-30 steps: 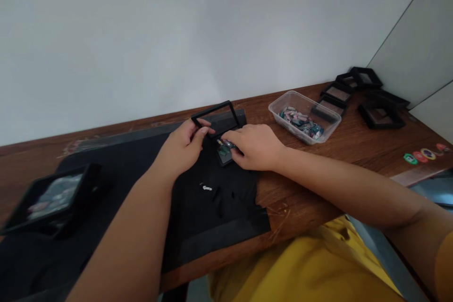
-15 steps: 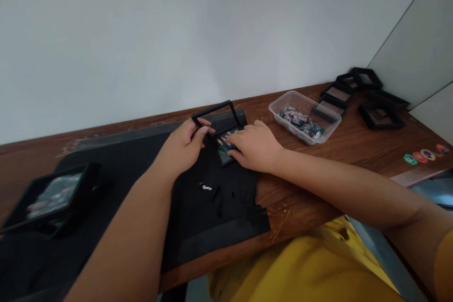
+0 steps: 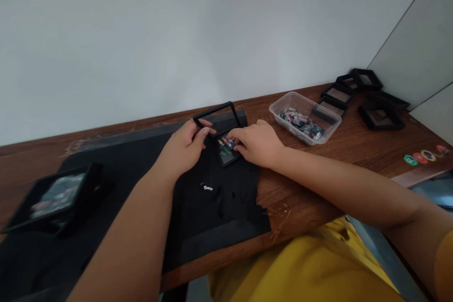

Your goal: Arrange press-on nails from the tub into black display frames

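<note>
A small black hinged frame box lies on the black mat, with its windowed lid tilted up at the back. My left hand is closed on the left side of the lid, thumb against fingers. Inside the lower half lie several small glossy pieces, green, pink and dark, like polished stones. My right hand reaches over the right side of the box, its bent fingertips down on the pieces. Whether it pinches one is hidden.
A clear plastic tub of similar pieces stands right of the box. Several black frames lie at the back right. A filled frame box sits at the left on the mat. A white scrap lies near the middle.
My right hand has drawn back slightly to the right and its fingers are more bent, so more of the pieces show. My left hand still holds the lid.
</note>
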`<move>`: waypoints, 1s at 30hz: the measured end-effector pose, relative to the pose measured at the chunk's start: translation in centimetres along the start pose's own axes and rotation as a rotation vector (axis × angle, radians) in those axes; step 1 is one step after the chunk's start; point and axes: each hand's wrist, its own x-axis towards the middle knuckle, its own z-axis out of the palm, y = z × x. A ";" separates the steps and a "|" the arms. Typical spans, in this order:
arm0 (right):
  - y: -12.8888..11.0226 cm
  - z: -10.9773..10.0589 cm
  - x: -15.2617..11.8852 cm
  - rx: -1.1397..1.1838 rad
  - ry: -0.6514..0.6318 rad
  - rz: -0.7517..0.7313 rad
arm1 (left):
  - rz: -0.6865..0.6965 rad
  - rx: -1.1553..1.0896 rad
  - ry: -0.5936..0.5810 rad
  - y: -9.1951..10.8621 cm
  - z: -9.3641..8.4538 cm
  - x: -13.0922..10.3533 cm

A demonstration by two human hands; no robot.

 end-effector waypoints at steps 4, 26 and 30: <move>0.2 0.2 0.0 0.038 0.003 -0.003 | 0.010 -0.006 0.020 -0.4 0.2 0.1; 0.7 -2.1 -0.7 -0.195 -0.111 0.015 | 0.047 -0.001 0.025 -0.9 0.4 0.1; 0.7 -2.1 -0.4 -0.198 -0.119 0.022 | 0.043 0.005 0.026 -1.0 0.4 0.1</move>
